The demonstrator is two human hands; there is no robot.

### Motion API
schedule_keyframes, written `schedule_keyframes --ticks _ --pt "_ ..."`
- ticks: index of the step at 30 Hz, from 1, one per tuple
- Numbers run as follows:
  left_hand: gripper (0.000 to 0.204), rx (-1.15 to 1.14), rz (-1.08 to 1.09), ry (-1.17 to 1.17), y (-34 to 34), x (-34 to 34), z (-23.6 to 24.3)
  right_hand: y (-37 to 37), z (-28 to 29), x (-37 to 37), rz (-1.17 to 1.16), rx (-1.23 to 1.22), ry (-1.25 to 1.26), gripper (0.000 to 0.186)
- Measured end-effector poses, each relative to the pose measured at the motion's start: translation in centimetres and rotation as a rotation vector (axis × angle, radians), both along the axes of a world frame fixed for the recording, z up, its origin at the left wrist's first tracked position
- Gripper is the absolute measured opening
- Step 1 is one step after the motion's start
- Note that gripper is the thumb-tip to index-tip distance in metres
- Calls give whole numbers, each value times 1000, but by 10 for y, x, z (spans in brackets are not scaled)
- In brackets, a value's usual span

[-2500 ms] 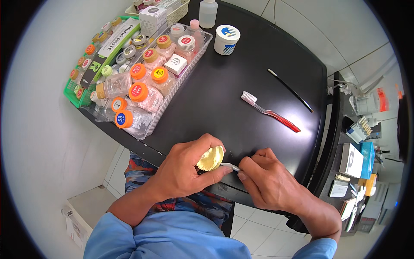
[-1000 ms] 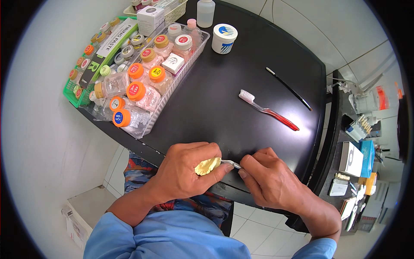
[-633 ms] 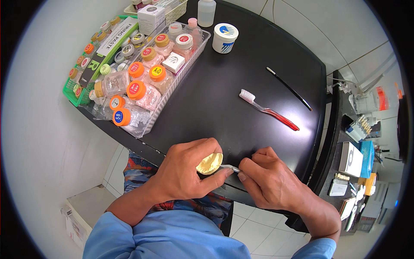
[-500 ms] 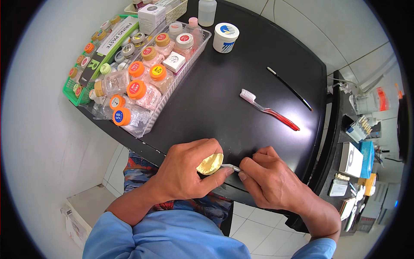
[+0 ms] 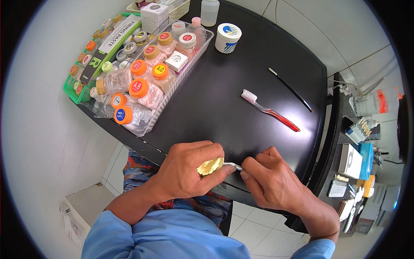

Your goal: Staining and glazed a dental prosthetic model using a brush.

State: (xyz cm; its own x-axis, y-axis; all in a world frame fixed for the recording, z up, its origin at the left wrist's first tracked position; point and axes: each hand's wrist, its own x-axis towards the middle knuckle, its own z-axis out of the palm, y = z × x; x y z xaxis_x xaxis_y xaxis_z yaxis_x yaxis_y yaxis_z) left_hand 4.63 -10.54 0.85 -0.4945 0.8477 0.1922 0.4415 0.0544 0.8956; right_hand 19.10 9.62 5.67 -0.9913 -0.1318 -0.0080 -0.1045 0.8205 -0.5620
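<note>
Close to the table's front edge, my left hand (image 5: 187, 170) is closed around a pale yellow dental cast (image 5: 210, 166). Its fingers cover much of the cast, and a ridged, uneven edge shows below them. My right hand (image 5: 276, 181) pinches a thin metal dental carver (image 5: 233, 165). The curved tip of the carver points left and lies against or right beside the cast; which of the two I cannot tell. My left thumb is next to the carver's shaft. The rest of the handle is hidden in my right fist.
A red-handled toothbrush (image 5: 271, 111) and a thin black brush (image 5: 291, 90) lie on the black table (image 5: 194, 108). At the back stand a white tub (image 5: 227, 39) and a clear bottle (image 5: 209, 13). Jars fill a plastic basket (image 5: 151, 123) at left. A cluttered side counter (image 5: 321, 172) runs along the right.
The cast has turned in my left hand: its smooth broad face showed before, and now its ridged edge shows. Both hands stay nearly in place, with the carver still at the cast.
</note>
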Motion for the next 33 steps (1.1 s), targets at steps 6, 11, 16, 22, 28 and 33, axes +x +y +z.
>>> schedule_keyframes --ticks 6,11,16,22,28,33 --pt "25 -4 -5 10 0 1 -2 1 1 0 -12 -15 -1 10" --pt "27 -31 17 -5 0 2 1 3 1 0 6 -30 -36 9" --pt "27 -14 10 21 0 3 -1 3 2 0 8 -27 -36 9" --pt "25 2 3 20 0 2 -2 1 3 0 -3 -14 -16 9" --pt "24 -8 3 23 0 3 -2 1 1 1 -8 -4 5 9" --pt "25 -23 7 43 0 4 -3 1 1 1 -19 -19 2 8"
